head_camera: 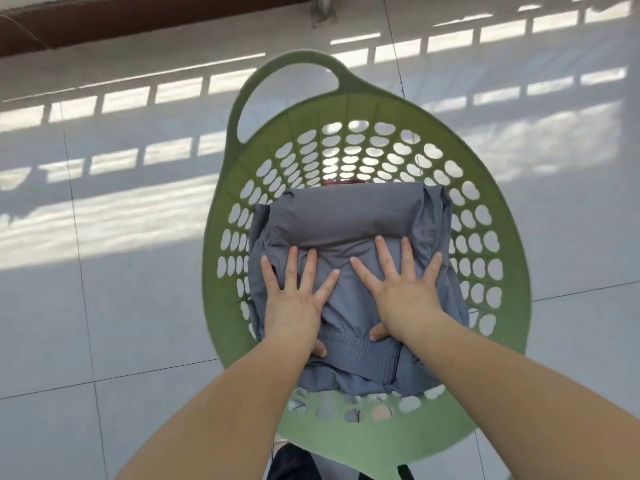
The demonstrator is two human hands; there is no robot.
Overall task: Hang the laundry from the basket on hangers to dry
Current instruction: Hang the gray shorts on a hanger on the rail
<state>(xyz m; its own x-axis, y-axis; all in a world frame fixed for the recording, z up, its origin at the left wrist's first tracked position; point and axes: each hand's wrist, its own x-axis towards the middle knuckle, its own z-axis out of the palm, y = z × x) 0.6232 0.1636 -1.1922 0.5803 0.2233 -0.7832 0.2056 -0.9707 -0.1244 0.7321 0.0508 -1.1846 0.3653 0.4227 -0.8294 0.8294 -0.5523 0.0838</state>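
Observation:
A green plastic laundry basket (502, 188) with a perforated wall and a loop handle stands on the tiled floor. A folded grey garment (346, 216) with an elastic waistband fills its middle. My left hand (294, 299) lies flat on the garment's left part, fingers spread, thumb tucked at the waistband. My right hand (401, 289) lies flat on the right part, fingers spread, thumb at the waistband too. A sliver of reddish cloth (343, 182) shows behind the garment's far edge. No hanger is in view.
Pale floor tiles (121, 289) with sunlit stripes surround the basket. A brown ledge (104, 26) runs along the top left, and a metal post base (323, 8) stands at the top. Something dark (294, 462) lies at the bottom edge, under the basket's near rim.

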